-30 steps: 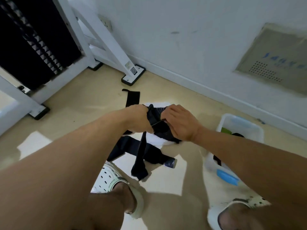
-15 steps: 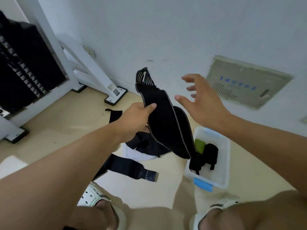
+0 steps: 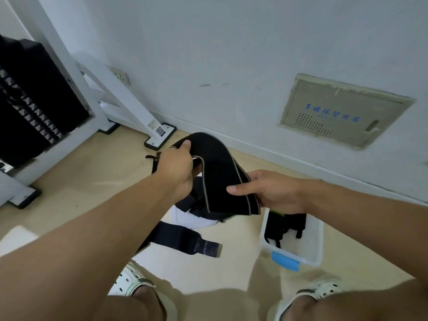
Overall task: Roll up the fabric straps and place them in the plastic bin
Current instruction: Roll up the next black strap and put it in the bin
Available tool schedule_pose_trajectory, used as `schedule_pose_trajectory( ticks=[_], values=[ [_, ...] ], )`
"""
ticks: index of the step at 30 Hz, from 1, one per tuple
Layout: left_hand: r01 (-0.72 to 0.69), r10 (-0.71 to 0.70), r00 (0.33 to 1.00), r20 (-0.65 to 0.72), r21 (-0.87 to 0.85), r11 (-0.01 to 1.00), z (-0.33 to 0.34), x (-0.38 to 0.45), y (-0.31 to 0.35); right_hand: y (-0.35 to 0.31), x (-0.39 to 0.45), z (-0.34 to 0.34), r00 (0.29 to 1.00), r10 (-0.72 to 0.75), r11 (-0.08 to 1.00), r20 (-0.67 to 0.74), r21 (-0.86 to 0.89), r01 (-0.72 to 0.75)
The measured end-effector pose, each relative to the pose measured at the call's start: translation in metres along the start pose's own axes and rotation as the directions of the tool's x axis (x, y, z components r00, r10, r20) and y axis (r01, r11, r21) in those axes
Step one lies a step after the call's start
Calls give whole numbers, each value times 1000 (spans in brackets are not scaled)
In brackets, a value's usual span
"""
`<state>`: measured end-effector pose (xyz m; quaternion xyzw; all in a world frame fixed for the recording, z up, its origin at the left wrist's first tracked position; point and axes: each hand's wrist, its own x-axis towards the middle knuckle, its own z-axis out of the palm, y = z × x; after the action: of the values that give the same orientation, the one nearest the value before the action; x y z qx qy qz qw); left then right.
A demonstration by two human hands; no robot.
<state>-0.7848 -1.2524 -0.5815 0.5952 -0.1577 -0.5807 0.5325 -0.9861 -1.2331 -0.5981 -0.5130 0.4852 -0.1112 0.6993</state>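
A wide black fabric strap [image 3: 220, 172] with grey edging arches in the air between both hands. My left hand [image 3: 177, 167] grips its upper end, thumb on top. My right hand [image 3: 268, 191] pinches its lower end, thumb across the front. Below, a dark navy strap [image 3: 183, 239] lies flat on the floor with a shiny end tab. More dark straps [image 3: 192, 202] are heaped on a white sheet [image 3: 187, 218]. The clear plastic bin [image 3: 315, 246] with a blue handle stands at the right, holding rolled black straps [image 3: 284, 225] and something green.
A white machine frame foot [image 3: 159, 137] and a black weight stack [image 3: 30, 112] stand at the left. The white wall and baseboard run behind, with a beige wall panel [image 3: 340, 110]. My two sandalled feet [image 3: 129, 286] are at the bottom edge.
The strap was lifted off the floor pile by my left hand. My right hand, open in the air half a second ago, has now taken hold of the strap's lower end.
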Motion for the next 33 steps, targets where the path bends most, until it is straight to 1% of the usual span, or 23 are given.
schedule_pose_trajectory(
  ticks=[2,4,5,6,7,8,9,10,11,12,13,14,15,17,19,20,22,24,25,26,28,31,33],
  values=[
    [4,-4,1000,-2,-44,999,-3,3,2,1,1,-2,1000,-12,1000,-28,-21,12],
    [41,-40,995,91,-12,999,-6,4,2,-1,3,-5,990,-57,998,-131,23,60],
    [62,-68,989,131,48,997,-7,5,0,-3,4,-7,979,-68,994,-190,67,82],
    [67,-88,986,138,156,986,-8,6,-3,-5,5,-9,970,-65,989,-236,114,94],
    [28,-71,989,127,313,949,-9,7,-6,-8,5,-11,963,-47,984,-266,153,90],
    [-77,5,989,146,493,867,-11,6,-8,-9,5,-12,956,-12,980,-293,186,69],
    [-260,118,959,256,641,722,-13,3,-10,-10,5,-13,947,34,977,-321,212,37],
    [-493,197,865,462,712,500,-14,-3,-11,-9,5,-14,935,84,971,-345,238,1],
    [-690,172,723,669,687,228,-14,-10,-13,-9,4,-14,922,132,962,-364,271,-31],
    [-806,68,588,806,591,-40,-13,-15,-17,-8,4,-16,911,167,951,-378,306,-47],
    [-849,-38,493,869,471,-238,-11,-21,-23,-8,3,-17,905,186,940,-384,337,-50],
    [-857,-69,446,893,403,-322,-10,-23,-30,-8,1,-18,903,194,930,-383,365,-45],
    [-866,-22,413,911,385,-319,-8,-26,-36,-8,-1,-19,903,196,924,-382,381,-39],
    [-907,167,340,926,369,-202,-5,-30,-42,-8,-5,-19,894,189,928,-407,371,-27],
    [-929,329,252,910,323,-181,-2,-31,-42,-5,-6,-21,883,223,921,-413,386,-52],
    [-933,365,233,901,313,-176,-1,-33,-40,-4,-7,-20,881,236,916,-410,397,-61],
    [-932,345,246,906,319,-173,0,-36,-38,-4,-8,-18,900,231,903,-370,427,-56],
    [-934,286,263,922,317,-164,-1,-35,-40,-9,-10,-16,917,224,879,-329,475,-45],
    [-935,275,288,917,332,-127,-2,-35,-41,-12,-13,-15,923,214,873,-321,487,-32],
    [-931,291,325,900,358,-68,-3,-35,-39,-14,-15,-14,930,197,873,-311,488,-22],
    [-899,358,429,829,430,82,-3,-34,-36,-19,-21,-13,943,153,891,-295,454,-3],
    [-800,455,600,658,515,309,0,-35,-29,-25,-30,-9,965,63,937,-254,348,31],
    [-724,469,690,551,518,455,2,-36,-25,-29,-35,-9,971,25,947,-238,317,53]
  ],
)
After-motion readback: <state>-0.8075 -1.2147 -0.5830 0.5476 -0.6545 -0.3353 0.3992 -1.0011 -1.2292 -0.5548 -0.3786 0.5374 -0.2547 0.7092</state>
